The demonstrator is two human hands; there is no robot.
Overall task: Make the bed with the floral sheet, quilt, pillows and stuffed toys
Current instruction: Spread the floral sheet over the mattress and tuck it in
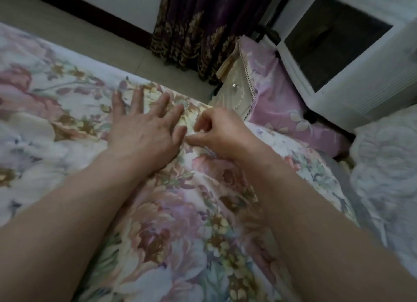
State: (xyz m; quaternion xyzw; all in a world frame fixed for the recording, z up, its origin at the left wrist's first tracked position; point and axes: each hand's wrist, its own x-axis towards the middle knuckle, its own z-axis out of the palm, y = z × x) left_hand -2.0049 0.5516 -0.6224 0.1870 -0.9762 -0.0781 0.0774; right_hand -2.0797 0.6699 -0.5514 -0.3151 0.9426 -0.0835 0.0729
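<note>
Forearms: 2 bare forearms are stretched from the near side across the bed toward its far edge.
Floral sheet [171, 222]: it is spread under both arms up to the far edge of the mattress, with soft wrinkles nearby.
Left hand [142, 130]: it is laid flat on the sheet with fingers straight and spread. Nothing is grasped.
Right hand [217, 132]: a small fold of the sheet is pinched between thumb and curled fingers, just beside the left thumb.
Key relation: the pinched fold lies to the right of the flat palm and nearer the bed's corner. A pull away from the left hand would probably flatten it.
White quilt [383, 177]: it is bunched at the right, off the sheet.
Lilac floral pillow [282, 98]: it is propped beside the cream nightstand [237, 91].
Room: a dark purple curtain [203, 30] and a pale floor [79, 30] are seen beyond the bed.
</note>
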